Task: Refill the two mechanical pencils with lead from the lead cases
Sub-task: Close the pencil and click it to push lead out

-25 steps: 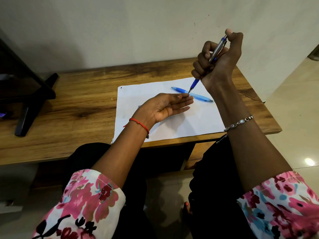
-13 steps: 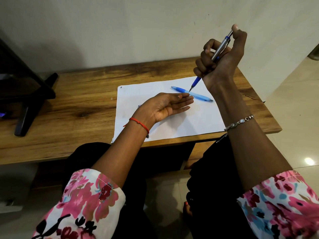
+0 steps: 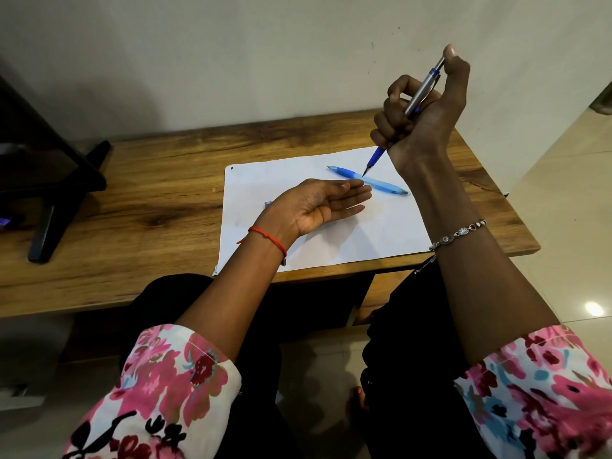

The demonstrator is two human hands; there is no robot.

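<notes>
My right hand (image 3: 420, 117) grips a silver and blue mechanical pencil (image 3: 422, 89) held tip down above the white paper (image 3: 381, 233), with the thumb on the pencil's top button. Its dark blue tip hangs over a light blue mechanical pencil (image 3: 381, 185) that lies on the paper. My left hand (image 3: 318, 203) lies palm up on the paper with straight fingers, just left of the tip, and holds nothing. A small purple object (image 3: 267, 203), perhaps a lead case, peeks out behind the left hand.
The paper lies on a wooden desk (image 3: 149, 200) against a pale wall. A black stand (image 3: 49, 193) sits at the desk's left end. The desk's right edge drops to a tiled floor (image 3: 569, 193).
My right hand has risen a little and drifted right with the silver pencil, lifting its tip off my left fingertips. The left hand has stayed put.
</notes>
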